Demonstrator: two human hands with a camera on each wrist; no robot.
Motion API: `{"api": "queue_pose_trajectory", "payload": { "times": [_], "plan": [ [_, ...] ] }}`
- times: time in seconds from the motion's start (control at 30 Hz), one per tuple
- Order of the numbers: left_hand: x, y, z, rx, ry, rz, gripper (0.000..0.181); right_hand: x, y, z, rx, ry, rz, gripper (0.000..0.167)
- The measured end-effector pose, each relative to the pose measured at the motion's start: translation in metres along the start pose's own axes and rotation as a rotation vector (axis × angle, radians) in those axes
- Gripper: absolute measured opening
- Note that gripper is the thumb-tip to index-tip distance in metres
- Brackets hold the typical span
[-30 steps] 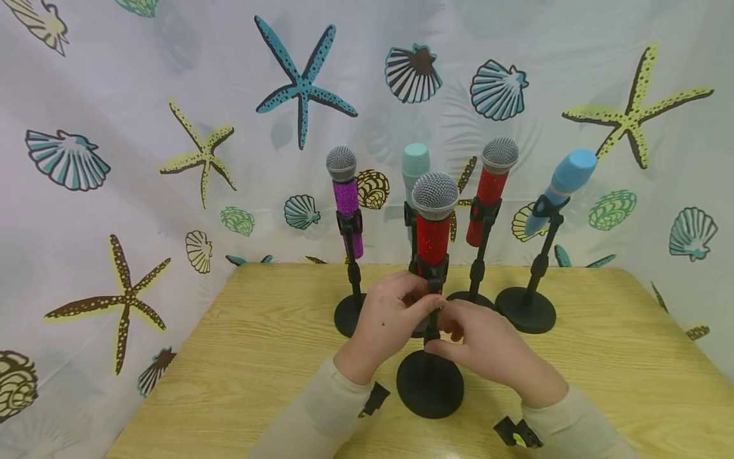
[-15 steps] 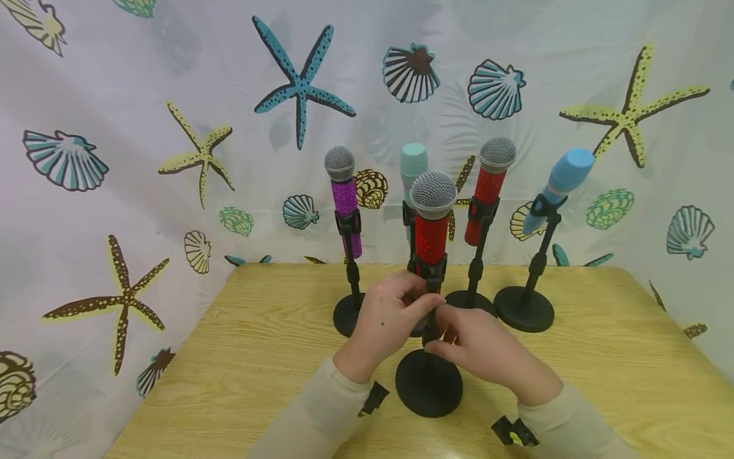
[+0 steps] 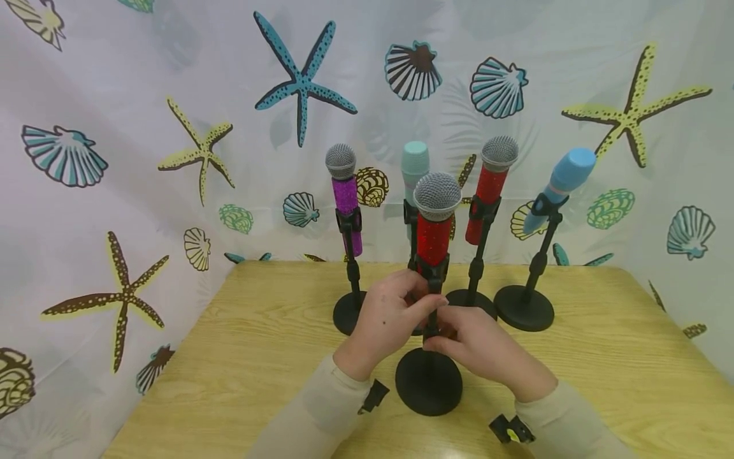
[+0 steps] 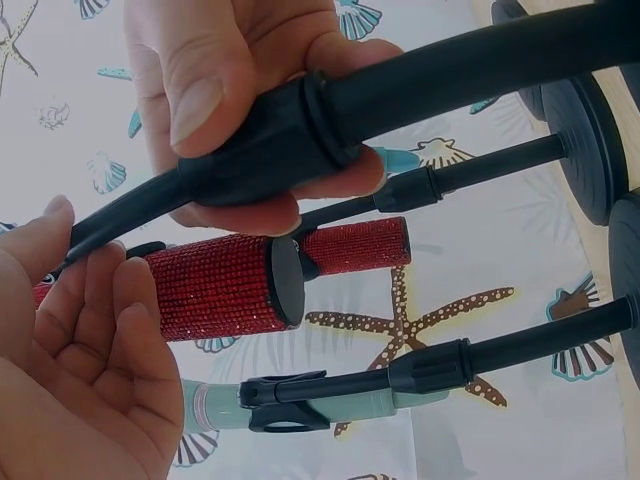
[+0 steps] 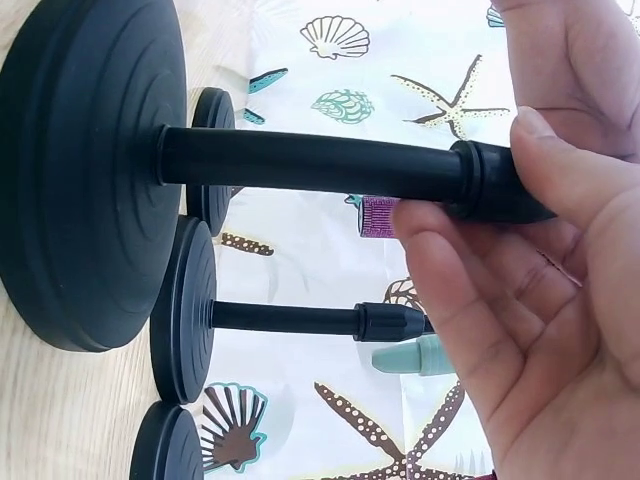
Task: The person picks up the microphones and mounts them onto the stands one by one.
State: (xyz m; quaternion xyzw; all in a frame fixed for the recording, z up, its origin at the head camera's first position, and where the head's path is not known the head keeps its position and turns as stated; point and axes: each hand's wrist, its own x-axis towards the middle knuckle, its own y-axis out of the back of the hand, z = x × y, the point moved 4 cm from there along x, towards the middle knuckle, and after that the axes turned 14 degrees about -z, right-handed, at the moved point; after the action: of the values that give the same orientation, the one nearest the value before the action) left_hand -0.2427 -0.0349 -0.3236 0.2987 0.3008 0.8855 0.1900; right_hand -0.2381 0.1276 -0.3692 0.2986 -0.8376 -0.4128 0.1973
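Observation:
A red glittery microphone [image 3: 433, 239] with a silver mesh head sits in the black clip of the front desk stand [image 3: 429, 386], upright on the table. My left hand [image 3: 390, 322] pinches the stand's thin upper rod [image 4: 125, 212] between thumb and fingers, just below the clip. Lower down, my right hand [image 3: 482, 347] grips the black collar [image 4: 265, 145] where the thin rod enters the thicker tube [image 5: 310, 160]. In the right wrist view its thumb and fingers lie around that collar. The round base rests flat on the wood.
Behind stand a purple microphone [image 3: 346, 197], a mint one [image 3: 415, 162], another red one [image 3: 491, 188] and a tilted blue one [image 3: 568, 175], each on a black stand. A patterned curtain [image 3: 229, 64] hangs behind the wooden table [image 3: 241, 357].
My right hand's fingers have shifted slightly around the collar. My left hand keeps its pinch on the rod, and the stand stays in place.

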Motion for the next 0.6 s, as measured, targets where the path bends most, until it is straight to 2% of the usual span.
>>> {"api": "queue_pose_trajectory", "payload": {
  "times": [0.3, 0.6],
  "plan": [
    [-0.0015, -0.0005, 0.0015, 0.006, 0.007, 0.001, 0.017, -0.0018, 0.0, -0.0077, -0.072, 0.017, -0.006, 0.016],
    [0.0, 0.0005, 0.0019, 0.048, -0.025, 0.019, 0.019, 0.0015, -0.0039, -0.0008, -0.018, 0.051, 0.026, 0.016]
  ]
}}
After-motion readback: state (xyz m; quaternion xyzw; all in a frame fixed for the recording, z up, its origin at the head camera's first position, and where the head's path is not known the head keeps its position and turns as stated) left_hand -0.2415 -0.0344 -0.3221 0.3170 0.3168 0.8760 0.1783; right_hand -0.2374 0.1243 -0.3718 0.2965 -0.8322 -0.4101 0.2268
